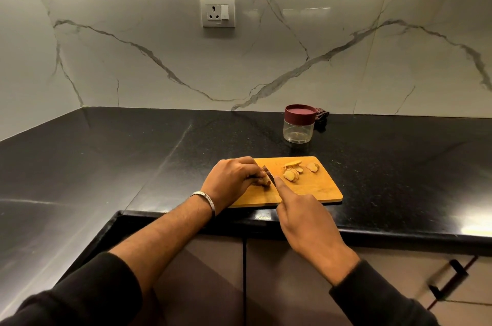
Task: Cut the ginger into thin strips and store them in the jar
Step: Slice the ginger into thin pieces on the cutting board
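Left fingers [250,175] curl, pinning ginger [265,181]; right fingers [282,187] grip knife [269,175], forefinger extended.

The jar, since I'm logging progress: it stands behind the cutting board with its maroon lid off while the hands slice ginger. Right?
Not quite. The head view shows the jar with its maroon lid still on and nothing inside; it does stand behind the cutting board.

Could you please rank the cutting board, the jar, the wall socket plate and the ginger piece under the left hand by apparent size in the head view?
1. cutting board
2. jar and wall socket plate: look alike, and they stand at different depths, so unranked
3. ginger piece, partly hidden by the left hand
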Demonstrator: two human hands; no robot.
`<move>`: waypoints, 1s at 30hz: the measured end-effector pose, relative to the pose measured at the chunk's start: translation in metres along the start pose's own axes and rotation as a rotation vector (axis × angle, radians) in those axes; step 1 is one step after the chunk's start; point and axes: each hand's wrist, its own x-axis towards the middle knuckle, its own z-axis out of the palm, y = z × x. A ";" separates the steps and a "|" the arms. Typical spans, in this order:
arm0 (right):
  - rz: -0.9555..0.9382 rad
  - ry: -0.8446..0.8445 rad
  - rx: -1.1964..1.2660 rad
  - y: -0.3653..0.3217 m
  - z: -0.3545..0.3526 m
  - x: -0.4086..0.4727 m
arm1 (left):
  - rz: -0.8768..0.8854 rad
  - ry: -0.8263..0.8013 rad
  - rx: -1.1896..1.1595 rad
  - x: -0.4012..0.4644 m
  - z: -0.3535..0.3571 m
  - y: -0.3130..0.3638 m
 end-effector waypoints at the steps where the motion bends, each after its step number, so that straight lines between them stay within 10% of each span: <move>1: 0.000 0.002 0.004 0.000 0.000 0.000 | 0.001 0.003 -0.002 0.000 0.000 0.000; 30: -0.018 0.007 -0.079 -0.007 0.013 0.024 | -0.005 0.019 -0.010 -0.001 0.001 0.000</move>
